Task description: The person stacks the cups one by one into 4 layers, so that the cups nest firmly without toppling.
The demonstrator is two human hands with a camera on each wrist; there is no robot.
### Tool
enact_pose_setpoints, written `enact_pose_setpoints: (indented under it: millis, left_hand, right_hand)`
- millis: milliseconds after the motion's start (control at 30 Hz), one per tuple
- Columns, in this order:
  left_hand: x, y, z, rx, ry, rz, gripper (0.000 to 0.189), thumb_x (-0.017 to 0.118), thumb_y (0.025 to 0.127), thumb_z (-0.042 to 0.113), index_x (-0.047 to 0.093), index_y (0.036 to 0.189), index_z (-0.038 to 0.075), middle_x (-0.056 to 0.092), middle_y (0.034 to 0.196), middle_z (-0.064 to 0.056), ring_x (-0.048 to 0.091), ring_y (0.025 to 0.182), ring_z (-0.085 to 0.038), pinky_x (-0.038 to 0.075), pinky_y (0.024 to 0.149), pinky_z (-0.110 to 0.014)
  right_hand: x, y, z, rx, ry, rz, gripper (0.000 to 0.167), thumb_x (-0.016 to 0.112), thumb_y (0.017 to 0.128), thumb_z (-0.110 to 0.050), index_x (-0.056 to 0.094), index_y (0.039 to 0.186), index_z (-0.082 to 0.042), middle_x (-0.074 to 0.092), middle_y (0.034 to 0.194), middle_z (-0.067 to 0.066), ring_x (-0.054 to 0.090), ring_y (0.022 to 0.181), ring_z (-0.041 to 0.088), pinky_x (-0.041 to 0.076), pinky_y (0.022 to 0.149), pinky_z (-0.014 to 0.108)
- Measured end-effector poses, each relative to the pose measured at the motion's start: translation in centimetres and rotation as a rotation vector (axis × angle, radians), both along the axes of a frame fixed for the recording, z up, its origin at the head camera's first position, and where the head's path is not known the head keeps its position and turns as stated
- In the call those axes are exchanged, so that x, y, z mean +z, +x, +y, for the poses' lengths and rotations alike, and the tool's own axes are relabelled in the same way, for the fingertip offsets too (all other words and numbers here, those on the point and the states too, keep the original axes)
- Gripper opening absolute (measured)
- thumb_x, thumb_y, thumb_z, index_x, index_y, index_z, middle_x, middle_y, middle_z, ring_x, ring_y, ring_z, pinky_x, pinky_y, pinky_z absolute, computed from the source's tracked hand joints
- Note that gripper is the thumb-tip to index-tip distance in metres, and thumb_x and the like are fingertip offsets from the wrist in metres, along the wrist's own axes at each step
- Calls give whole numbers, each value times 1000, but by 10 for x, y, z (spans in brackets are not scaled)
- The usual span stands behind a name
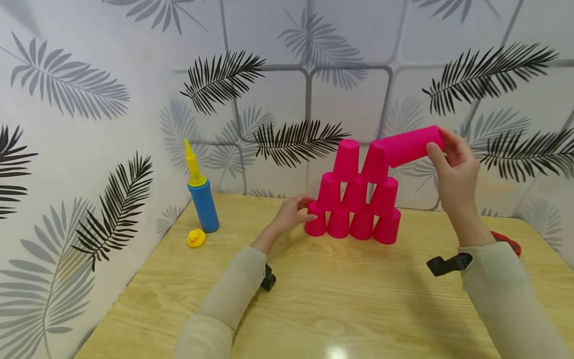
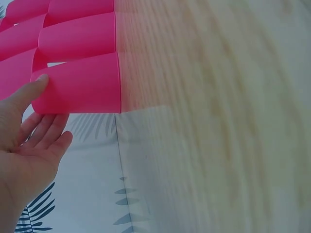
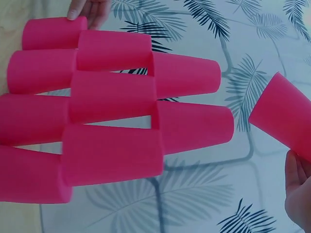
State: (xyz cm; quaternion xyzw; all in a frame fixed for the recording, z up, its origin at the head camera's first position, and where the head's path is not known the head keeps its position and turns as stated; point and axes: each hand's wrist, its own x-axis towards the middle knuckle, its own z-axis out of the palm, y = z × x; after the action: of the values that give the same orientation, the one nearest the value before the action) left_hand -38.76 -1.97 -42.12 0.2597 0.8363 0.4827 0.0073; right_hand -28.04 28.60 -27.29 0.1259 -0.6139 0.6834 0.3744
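Note:
Upside-down pink cups (image 1: 356, 195) stand in a stepped wall: several at the bottom, three in the middle, two on top. My left hand (image 1: 291, 214) holds the bottom row's left end cup (image 2: 82, 87), thumb in front and fingers partly hidden behind it. At the upper right, my right hand (image 1: 459, 169) grips another pink cup (image 1: 410, 146) near one end, tilted almost onto its side. In the head view this cup overlaps the top row's right cup (image 1: 375, 163); the right wrist view shows a gap between the held cup (image 3: 284, 114) and the wall.
A blue hand pump (image 1: 205, 207) with a yellow nozzle stands at the table's back left, a yellow rubber duck (image 1: 196, 238) beside it. Partly hidden behind the right forearm lies a red and dark object (image 1: 508, 243). A leaf-patterned wall rises behind the wooden table (image 1: 314, 299).

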Motion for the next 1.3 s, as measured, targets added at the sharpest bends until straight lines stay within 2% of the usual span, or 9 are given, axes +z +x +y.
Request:
enact_pose_setpoints:
  millis: [100, 267, 500, 767, 1067, 1300]
  left_hand:
    - [1, -1, -1, -9, -2, 2, 52, 75, 85, 11, 54, 129, -3, 62, 130, -21, 60, 123, -34, 46, 108, -46]
    - [2, 0, -2, -16, -17, -7, 52, 75, 86, 11, 53, 130, -3, 62, 130, -21, 60, 123, -33, 47, 108, -46]
    - [2, 1, -3, -12, -29, -11, 50, 74, 86, 11, 53, 130, -2, 62, 129, -20, 61, 122, -33, 47, 108, -45]
    - [3, 2, -4, -14, -42, -8, 49, 74, 86, 13, 54, 129, -2, 64, 127, -19, 62, 121, -31, 48, 107, -44]
    - [4, 0, -4, -22, -48, -11, 50, 74, 86, 11, 54, 130, -3, 64, 127, -20, 62, 120, -32, 48, 107, -45]
    - [3, 1, -5, -30, -75, -23, 50, 74, 87, 11, 53, 130, -3, 64, 126, -21, 62, 120, -33, 47, 108, -45]
  right_hand:
    - [16, -10, -5, -28, 115, -48, 45, 68, 91, -13, 57, 134, -8, 62, 119, -6, 59, 105, 9, 51, 85, 6]
    - [40, -27, -12, -143, 358, -100, 48, 65, 94, -24, 53, 139, -11, 58, 118, -15, 57, 104, 2, 48, 88, 6]
    - [59, -51, -20, -225, 623, -124, 51, 63, 95, -33, 52, 140, -11, 57, 132, 9, 51, 102, -5, 48, 91, 8]
    - [64, -68, -27, -204, 751, -131, 52, 62, 95, -32, 52, 140, -8, 56, 132, 15, 48, 101, -4, 47, 90, 8]
    - [66, -76, -30, -179, 837, -171, 53, 60, 96, -34, 49, 142, -9, 55, 134, 15, 53, 112, 22, 44, 88, 7]
    - [66, -79, -33, -148, 869, -221, 57, 57, 97, -39, 45, 144, -10, 54, 134, 15, 53, 116, 27, 48, 91, 15]
